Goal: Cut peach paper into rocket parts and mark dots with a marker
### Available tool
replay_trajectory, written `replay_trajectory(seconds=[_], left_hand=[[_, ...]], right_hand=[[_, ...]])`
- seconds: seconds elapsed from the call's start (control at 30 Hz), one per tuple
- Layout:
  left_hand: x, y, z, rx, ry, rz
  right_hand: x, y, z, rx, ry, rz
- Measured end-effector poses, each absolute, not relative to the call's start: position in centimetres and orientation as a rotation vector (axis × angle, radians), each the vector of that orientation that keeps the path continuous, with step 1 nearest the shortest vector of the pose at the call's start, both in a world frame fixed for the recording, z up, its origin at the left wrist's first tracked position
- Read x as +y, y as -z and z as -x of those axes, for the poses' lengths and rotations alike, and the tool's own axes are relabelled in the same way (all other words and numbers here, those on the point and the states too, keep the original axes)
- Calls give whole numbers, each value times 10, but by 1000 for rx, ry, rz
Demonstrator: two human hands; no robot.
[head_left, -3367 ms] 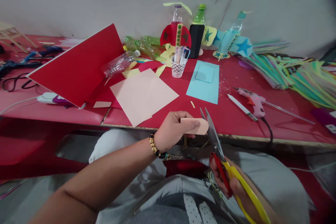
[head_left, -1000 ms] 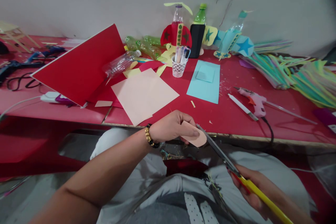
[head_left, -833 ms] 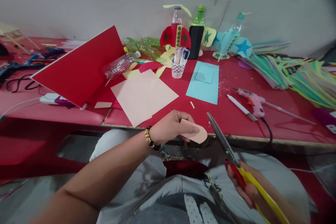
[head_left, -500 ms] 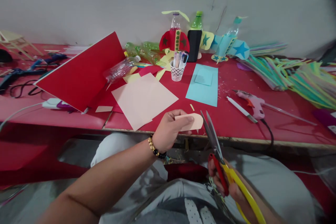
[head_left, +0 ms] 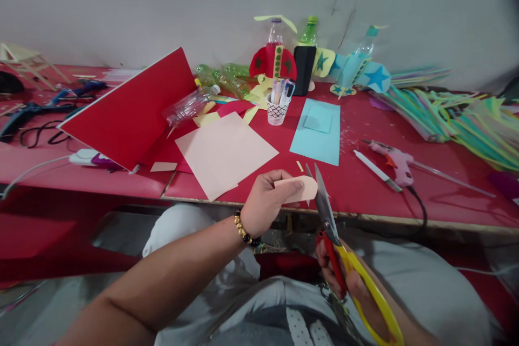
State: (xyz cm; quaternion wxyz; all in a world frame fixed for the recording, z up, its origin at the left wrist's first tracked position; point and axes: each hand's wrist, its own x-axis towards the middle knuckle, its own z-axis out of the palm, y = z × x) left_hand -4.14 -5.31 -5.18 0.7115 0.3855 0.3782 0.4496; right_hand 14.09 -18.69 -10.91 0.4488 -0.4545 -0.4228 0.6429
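Note:
My left hand [head_left: 263,201] pinches a small peach paper piece [head_left: 308,188] between thumb and fingers, just over the table's front edge. The paper's right end is rounded. Red-and-yellow-handled scissors [head_left: 326,208] are gripped in my right hand [head_left: 336,275], their blades parted and pointing up. Those blades stand at the rounded end of the paper. A larger peach sheet [head_left: 227,151] lies on the table to the left of my left hand, and a tiny yellow scrap [head_left: 299,166] lies just beyond the held piece.
On the red table [head_left: 259,189] are a pen cup [head_left: 277,112], a light-blue sheet [head_left: 303,143], a pink glue gun [head_left: 399,165] and a white cutter [head_left: 377,171]. A red board [head_left: 133,113] leans at left. Bottle crafts [head_left: 275,59] stand behind; colourful strips [head_left: 430,113] lie right.
The scissors have moved up and left, bringing their blades to the paper's rounded end. My left hand still holds the paper, and the whole view has shifted slightly.

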Motion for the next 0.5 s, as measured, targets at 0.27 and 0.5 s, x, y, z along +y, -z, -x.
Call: replay_trajectory(seconds=[0.27,0.5], left_hand=[[-52,55,41,816,-970,-839],[-52,56,41,815,-960,-857]], right_hand=[[-188,110,-145,-979,-1637,1200],[-191,112,-147,-991,-1600,1240]])
